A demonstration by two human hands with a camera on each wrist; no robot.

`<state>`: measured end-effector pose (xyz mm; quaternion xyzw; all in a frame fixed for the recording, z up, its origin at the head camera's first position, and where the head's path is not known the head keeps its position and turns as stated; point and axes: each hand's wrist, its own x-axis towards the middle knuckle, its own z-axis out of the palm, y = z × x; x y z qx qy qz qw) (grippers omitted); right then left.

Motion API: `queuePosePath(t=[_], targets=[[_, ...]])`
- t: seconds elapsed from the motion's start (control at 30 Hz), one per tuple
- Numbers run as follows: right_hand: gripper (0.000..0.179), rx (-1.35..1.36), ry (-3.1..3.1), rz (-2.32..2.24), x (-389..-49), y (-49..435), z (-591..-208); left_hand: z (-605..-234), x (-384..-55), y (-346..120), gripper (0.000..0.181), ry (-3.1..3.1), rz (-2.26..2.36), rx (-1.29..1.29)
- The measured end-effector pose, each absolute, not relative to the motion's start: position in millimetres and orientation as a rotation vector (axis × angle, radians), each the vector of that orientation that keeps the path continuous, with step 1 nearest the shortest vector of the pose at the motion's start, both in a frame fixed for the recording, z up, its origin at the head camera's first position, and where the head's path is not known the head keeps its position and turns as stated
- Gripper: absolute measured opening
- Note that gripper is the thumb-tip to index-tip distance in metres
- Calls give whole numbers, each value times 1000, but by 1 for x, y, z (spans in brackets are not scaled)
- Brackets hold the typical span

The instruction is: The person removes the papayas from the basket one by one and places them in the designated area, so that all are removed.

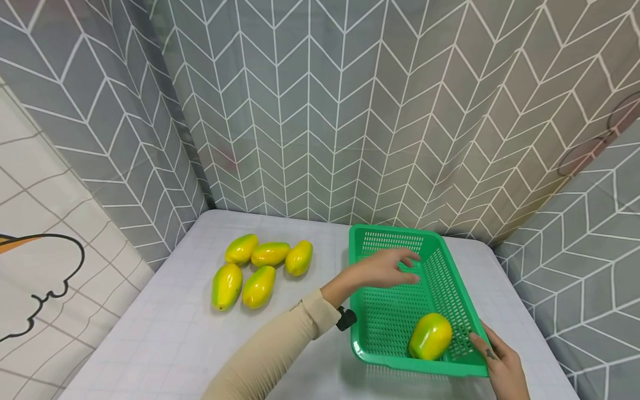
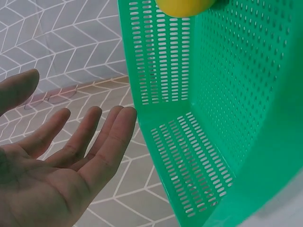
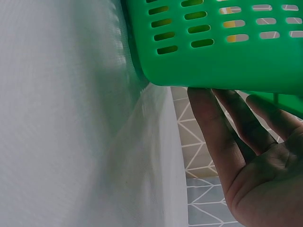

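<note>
A green plastic basket (image 1: 395, 303) with slotted walls stands on the right side of the table. One yellow-green papaya (image 1: 430, 336) lies inside it, near the front right corner; its yellow end (image 2: 184, 5) shows at the top of the left wrist view. Above the basket's middle hovers my left hand (image 1: 385, 268), holding nothing, fingers spread and relaxed. My right hand (image 1: 505, 361) grips the basket's front right corner, thumb over the rim. In the right wrist view, fingers (image 3: 213, 127) of that hand reach up to the outside of the basket.
Several more papayas (image 1: 258, 286) lie grouped on the white tabletop (image 1: 165, 333), left of the basket. Grey chevron-patterned curtain (image 1: 310, 111) hangs behind the table and along the right side. A white tile-patterned sheet (image 1: 55, 222) hangs at the left.
</note>
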<state>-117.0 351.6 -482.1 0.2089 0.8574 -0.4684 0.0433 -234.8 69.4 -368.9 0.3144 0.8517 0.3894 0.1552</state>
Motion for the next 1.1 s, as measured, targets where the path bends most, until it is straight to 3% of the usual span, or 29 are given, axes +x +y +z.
queuePosePath(t=[1.1], targets=[[83, 604, 2602, -1424, -113, 358, -485, -380, -231, 124, 50, 2438, 907, 955]])
